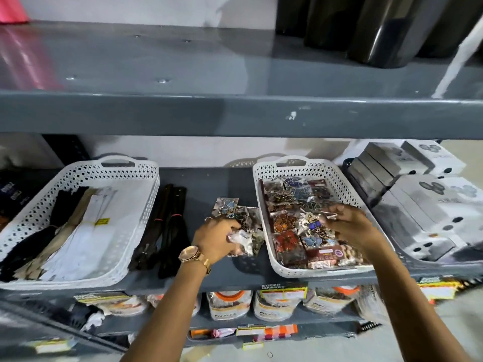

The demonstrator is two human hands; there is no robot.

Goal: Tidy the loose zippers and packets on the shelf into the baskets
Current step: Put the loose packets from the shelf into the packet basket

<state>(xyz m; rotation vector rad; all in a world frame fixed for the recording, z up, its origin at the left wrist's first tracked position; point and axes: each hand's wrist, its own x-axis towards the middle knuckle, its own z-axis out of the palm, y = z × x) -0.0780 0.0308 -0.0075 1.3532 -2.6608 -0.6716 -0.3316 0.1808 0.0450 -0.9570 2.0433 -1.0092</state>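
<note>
Packets [236,218] of buttons and trims lie loose on the grey shelf [203,189], in the gap between the two white baskets and touching the outer wall of the right basket [264,205]. The left hand [217,237] is curled down over the near end of this little heap, fingers closed on a crinkled clear packet. The right hand [347,226] is over the right basket, pinching a shiny packet between thumb and fingertips just above the packets already laid there in rows; whether it is setting that one down or straightening it, I cannot tell.

So the step in hand looks like moving the packets into the right basket, and most of them seem to be in already. Next, the left hand's packet should be lifted over the rim and laid flat among the others, then the remaining few follow.

Farther left, dark zippers [167,226] lie loose on the shelf just beside the left basket [146,205], which holds black, tan and white zippers. Those belong in that basket and are not yet touched.
</note>
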